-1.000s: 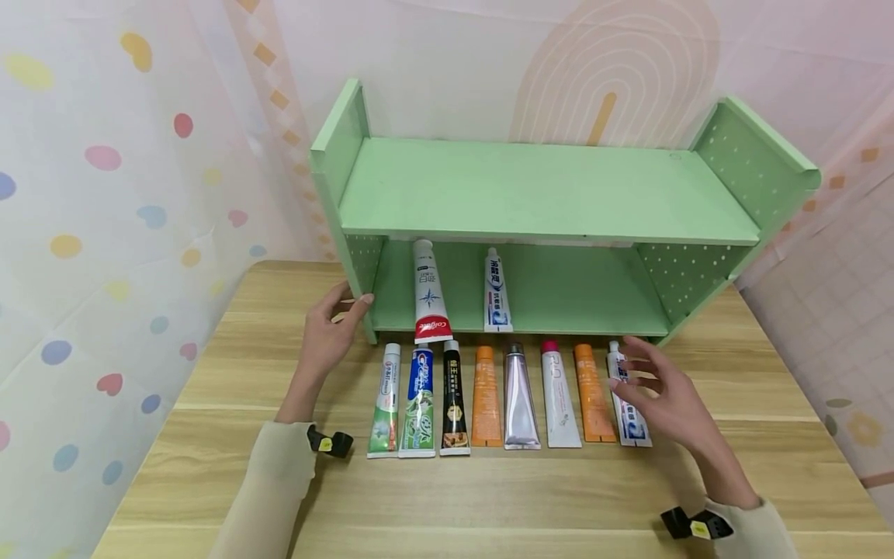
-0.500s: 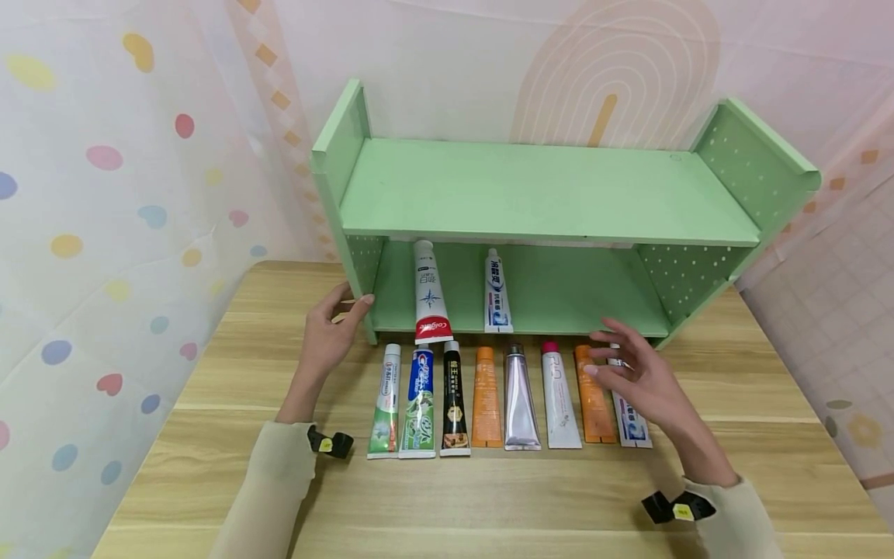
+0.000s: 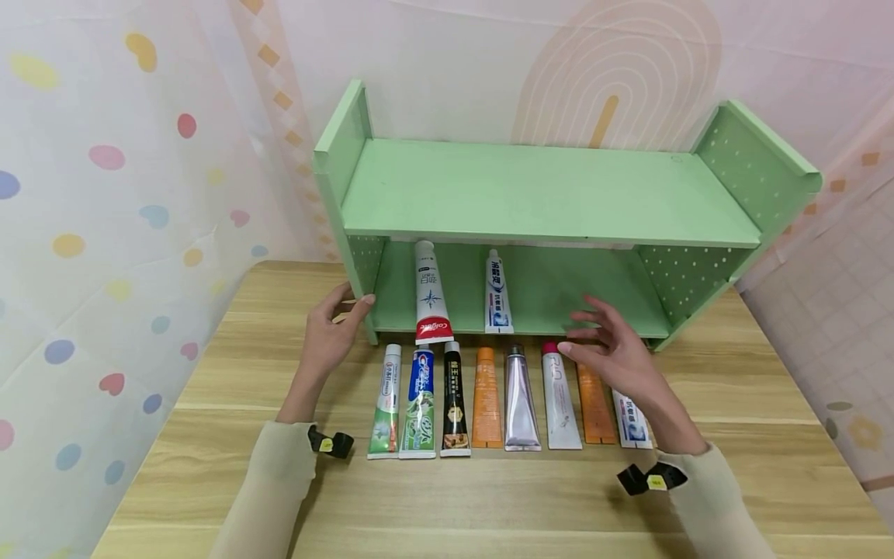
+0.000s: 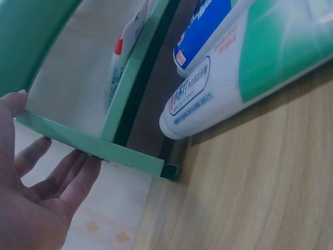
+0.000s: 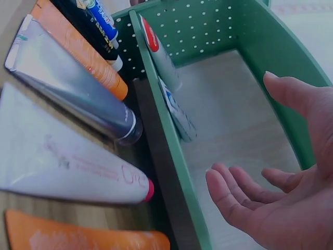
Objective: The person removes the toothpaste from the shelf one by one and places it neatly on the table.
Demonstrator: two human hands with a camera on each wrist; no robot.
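My left hand (image 3: 328,332) holds the left side panel of a green shelf (image 3: 552,190), thumb on one face and fingers behind it. In the left wrist view the thumb and fingers straddle the panel's edge (image 4: 86,139). My right hand (image 3: 621,365), with nothing in it, hovers over the right part of the tube row, fingers loosely bent. Below it lie an orange tube (image 3: 597,415) and a white-and-blue toothpaste tube (image 3: 634,428), both partly covered. A white tube with a pink cap (image 3: 561,404) lies by the thumb tip.
On the lower shelf lie a Colgate toothpaste tube (image 3: 431,295) and another white-and-blue toothpaste tube (image 3: 497,295). The tabletop row continues leftward with a silver tube (image 3: 521,404), a second orange tube (image 3: 486,400), a black tube (image 3: 454,404), a Crest tube (image 3: 419,407) and a green-and-white tube (image 3: 386,407).
My right hand has moved left and slightly up, from the rightmost white-and-blue tube to over the orange tube. My left hand stays on the shelf's side panel, and the tubes lie unmoved.
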